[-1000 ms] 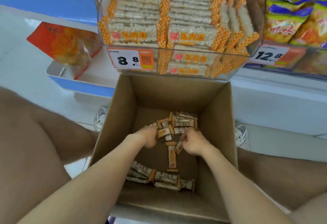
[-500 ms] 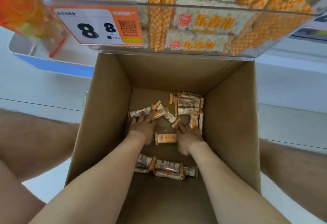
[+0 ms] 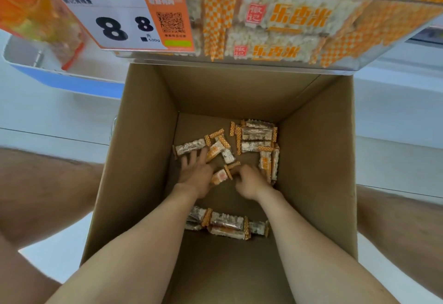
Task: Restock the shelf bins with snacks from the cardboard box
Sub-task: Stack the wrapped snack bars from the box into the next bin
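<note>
The tag (image 3: 124,24) on the clear bin (image 3: 354,67) reads "8 8" and "500g", beside a QR code. The bin snacks (image 3: 299,18) are printed "乐香米". Directly below the bin, the box snacks (image 3: 257,135) lie scattered on the bottom of the box (image 3: 143,159). The left hand (image 3: 195,174) is spread flat, with its fingertips on the left snack (image 3: 189,147). The right hand (image 3: 250,182) is curled against the middle snack (image 3: 219,176), which lies between the hands; I cannot tell whether it grips. Bare cardboard shows near the left wall.
</note>
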{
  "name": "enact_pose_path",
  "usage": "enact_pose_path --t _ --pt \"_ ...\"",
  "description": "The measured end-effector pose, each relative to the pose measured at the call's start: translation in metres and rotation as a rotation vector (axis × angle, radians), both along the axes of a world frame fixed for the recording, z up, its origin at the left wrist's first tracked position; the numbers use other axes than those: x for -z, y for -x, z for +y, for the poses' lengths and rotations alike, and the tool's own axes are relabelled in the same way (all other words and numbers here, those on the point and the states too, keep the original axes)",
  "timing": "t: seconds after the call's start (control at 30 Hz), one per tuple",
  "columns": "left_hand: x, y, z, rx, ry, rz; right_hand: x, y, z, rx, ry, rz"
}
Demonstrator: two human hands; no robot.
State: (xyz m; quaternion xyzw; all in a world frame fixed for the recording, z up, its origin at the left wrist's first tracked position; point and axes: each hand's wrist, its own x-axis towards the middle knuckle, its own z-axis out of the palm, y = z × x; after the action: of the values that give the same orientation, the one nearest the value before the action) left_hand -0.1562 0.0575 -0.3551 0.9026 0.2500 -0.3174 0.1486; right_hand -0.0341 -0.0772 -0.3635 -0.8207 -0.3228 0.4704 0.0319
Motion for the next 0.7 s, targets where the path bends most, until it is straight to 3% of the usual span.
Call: enact_pose_path --t 0.1,0.2,0.33,0.47,0.57,0.7 --pt "-0.004 0.002 0.000 0.005 -0.045 0.017 -0.002 -0.001 -0.001 0.131 -0.024 -0.028" --pt "-0.006 0.004 0.007 0.029 0.000 0.030 0.001 -0.003 0.003 0.104 0.014 0.020" --pt "-0.002 0.004 0.007 -0.122 0.103 0.036 0.001 0.001 0.011 0.087 0.093 0.091" --pt "0.000 -0.006 0.004 -0.153 0.190 0.187 -0.004 0.004 0.026 0.106 0.185 0.183" --pt "0.004 -0.011 0.006 -0.202 0.278 0.262 0.000 0.006 0.038 0.211 0.079 0.313" --pt "0.011 -0.010 0.009 -0.320 0.346 0.201 0.002 0.015 0.042 0.451 -0.113 0.462"
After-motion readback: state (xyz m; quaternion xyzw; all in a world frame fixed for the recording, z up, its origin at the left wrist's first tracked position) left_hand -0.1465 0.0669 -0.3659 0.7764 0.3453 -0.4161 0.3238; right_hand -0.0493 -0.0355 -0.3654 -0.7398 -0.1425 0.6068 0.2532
